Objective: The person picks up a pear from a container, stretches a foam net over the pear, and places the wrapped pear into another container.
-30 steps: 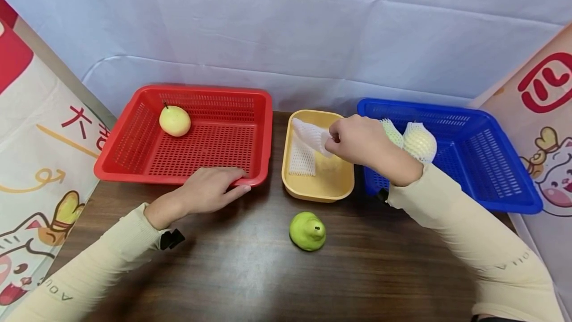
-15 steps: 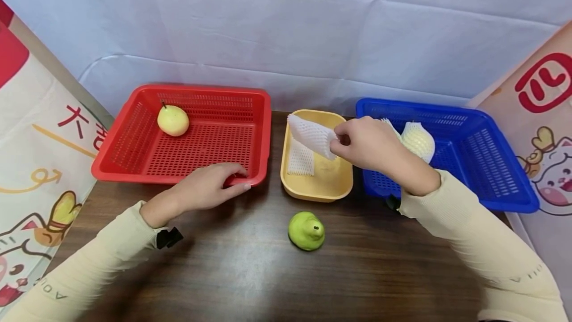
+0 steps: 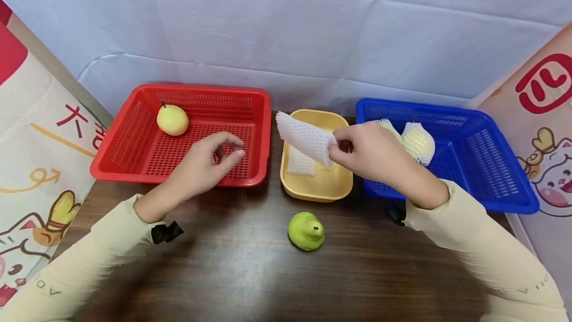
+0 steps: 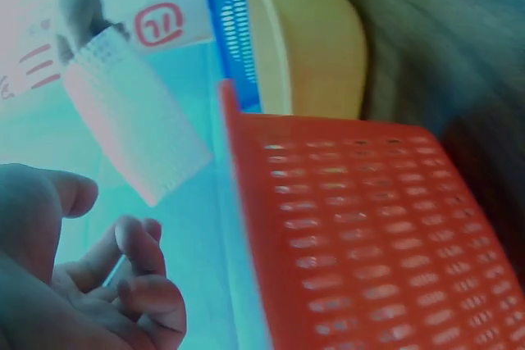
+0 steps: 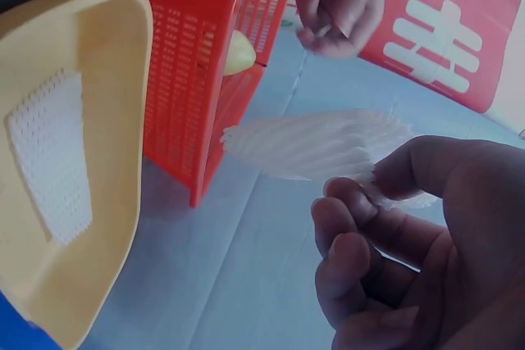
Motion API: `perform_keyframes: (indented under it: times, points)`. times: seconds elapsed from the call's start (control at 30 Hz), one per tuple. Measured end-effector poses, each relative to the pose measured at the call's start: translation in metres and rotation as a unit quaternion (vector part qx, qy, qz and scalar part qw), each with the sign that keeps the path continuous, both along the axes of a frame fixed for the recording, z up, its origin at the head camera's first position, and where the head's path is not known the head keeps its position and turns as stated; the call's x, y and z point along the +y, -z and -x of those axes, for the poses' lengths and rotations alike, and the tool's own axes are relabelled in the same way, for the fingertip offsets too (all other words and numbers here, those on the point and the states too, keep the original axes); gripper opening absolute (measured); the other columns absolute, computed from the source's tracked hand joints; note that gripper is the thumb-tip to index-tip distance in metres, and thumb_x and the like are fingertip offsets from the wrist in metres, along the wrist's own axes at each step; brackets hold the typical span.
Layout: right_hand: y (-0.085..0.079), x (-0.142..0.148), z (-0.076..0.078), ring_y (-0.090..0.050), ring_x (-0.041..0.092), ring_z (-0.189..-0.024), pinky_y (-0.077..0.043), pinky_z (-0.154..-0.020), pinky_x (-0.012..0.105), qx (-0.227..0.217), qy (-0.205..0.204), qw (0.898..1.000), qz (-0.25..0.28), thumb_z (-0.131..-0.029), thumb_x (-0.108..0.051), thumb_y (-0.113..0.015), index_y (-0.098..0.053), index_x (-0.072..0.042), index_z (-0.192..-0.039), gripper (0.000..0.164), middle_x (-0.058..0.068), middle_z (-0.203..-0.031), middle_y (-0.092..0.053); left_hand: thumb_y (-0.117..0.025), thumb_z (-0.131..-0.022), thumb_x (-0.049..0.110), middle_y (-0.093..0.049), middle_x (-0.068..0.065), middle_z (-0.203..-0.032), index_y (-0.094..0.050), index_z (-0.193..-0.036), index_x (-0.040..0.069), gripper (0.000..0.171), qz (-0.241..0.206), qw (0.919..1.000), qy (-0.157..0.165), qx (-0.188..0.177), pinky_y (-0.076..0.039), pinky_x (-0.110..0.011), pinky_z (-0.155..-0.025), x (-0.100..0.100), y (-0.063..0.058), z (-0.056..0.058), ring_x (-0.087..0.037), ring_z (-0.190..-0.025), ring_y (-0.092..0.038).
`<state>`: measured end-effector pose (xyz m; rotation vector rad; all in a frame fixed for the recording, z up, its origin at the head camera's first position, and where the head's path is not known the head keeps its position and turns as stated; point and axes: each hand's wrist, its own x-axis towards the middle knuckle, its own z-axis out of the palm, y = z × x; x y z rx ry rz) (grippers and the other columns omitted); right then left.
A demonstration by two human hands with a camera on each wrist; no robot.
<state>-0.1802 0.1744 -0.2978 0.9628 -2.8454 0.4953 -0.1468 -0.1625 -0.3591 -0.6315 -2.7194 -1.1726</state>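
Observation:
Between thumb and fingers, my right hand (image 3: 373, 151) pinches one end of a white foam net sleeve (image 3: 306, 137), held above the yellow tray (image 3: 330, 188). A second foam net sleeve (image 3: 300, 161) lies flat inside that tray. My left hand (image 3: 201, 165) hovers over the front of the red basket (image 3: 178, 179), its fingers loosely bent with nothing between them; the left wrist view shows the same gap between thumb and fingers (image 4: 148, 243). On the table in front of the tray sits a green pear (image 3: 306, 231).
A yellow pear (image 3: 172, 120) lies in the red basket's back left. In the blue basket (image 3: 491, 163) on the right are two net-wrapped fruits (image 3: 418, 143), one partly behind my right hand. A pale cloth (image 3: 286, 29) hangs behind the baskets.
My right hand has lifted the foam net sleeve up from the tray and drawn it slightly toward me. My left hand has come off the red basket's rim and risen.

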Motion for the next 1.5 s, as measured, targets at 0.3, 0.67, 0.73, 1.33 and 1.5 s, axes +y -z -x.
perform_keyframes:
  times: [0.3, 0.67, 0.73, 1.33, 1.5]
  points:
    - [0.001, -0.004, -0.013, -0.041, 0.010, -0.052, -0.032, -0.048, 0.028, -0.012, -0.040, 0.998, 0.038, -0.086, -0.015, -0.063, -0.050, -0.020, -0.061, 0.029, -0.009, -0.056, -0.044, -0.067, -0.099, 0.014, -0.064, -0.008, -0.124, -0.056, -0.134, 0.006, 0.038, -0.131, 0.9868, 0.017, -0.094, -0.055, -0.028, -0.072, 0.010, -0.008, 0.011, -0.028, -0.086, -0.069]
    - [0.000, -0.010, -0.022, -0.041, 0.009, -0.052, -0.032, -0.048, 0.028, -0.022, -0.057, 0.997, 0.043, -0.086, -0.015, -0.064, -0.051, -0.020, -0.063, 0.026, -0.010, -0.057, -0.045, -0.065, -0.100, 0.010, -0.064, -0.015, -0.125, -0.058, -0.130, 0.001, 0.033, -0.162, 0.9732, 0.029, -0.161, -0.059, -0.032, -0.079, 0.021, -0.008, 0.014, -0.032, -0.091, -0.070]
    - [0.001, -0.010, -0.022, -0.041, 0.009, -0.052, -0.032, -0.048, 0.028, -0.024, -0.058, 0.997, 0.045, -0.085, -0.013, -0.064, -0.051, -0.020, -0.063, 0.026, -0.010, -0.057, -0.045, -0.066, -0.099, 0.009, -0.064, -0.015, -0.122, -0.058, -0.128, 0.000, 0.031, -0.166, 0.9721, 0.034, -0.161, -0.059, -0.030, -0.078, 0.022, -0.008, 0.013, -0.032, -0.090, -0.070]
    - [0.005, -0.011, -0.023, -0.044, 0.009, -0.054, -0.035, -0.049, 0.029, -0.044, -0.045, 0.997, 0.032, -0.082, -0.010, -0.067, -0.059, -0.020, -0.070, 0.018, -0.010, -0.059, -0.049, -0.064, -0.098, 0.000, -0.066, -0.013, -0.096, -0.064, -0.111, -0.007, 0.015, -0.220, 0.9637, 0.057, -0.140, -0.052, -0.024, -0.065, 0.024, -0.005, 0.012, -0.016, -0.076, -0.061]
    - [0.008, -0.011, -0.024, -0.044, 0.008, -0.055, -0.035, -0.051, 0.029, -0.054, -0.057, 0.996, 0.033, -0.085, -0.010, -0.067, -0.061, -0.020, -0.072, 0.017, -0.010, -0.060, -0.048, -0.057, -0.102, 0.001, -0.055, -0.011, -0.072, -0.058, -0.110, -0.007, 0.011, -0.247, 0.9508, 0.079, -0.170, -0.037, -0.022, -0.046, 0.024, -0.006, 0.011, -0.012, -0.054, -0.047]
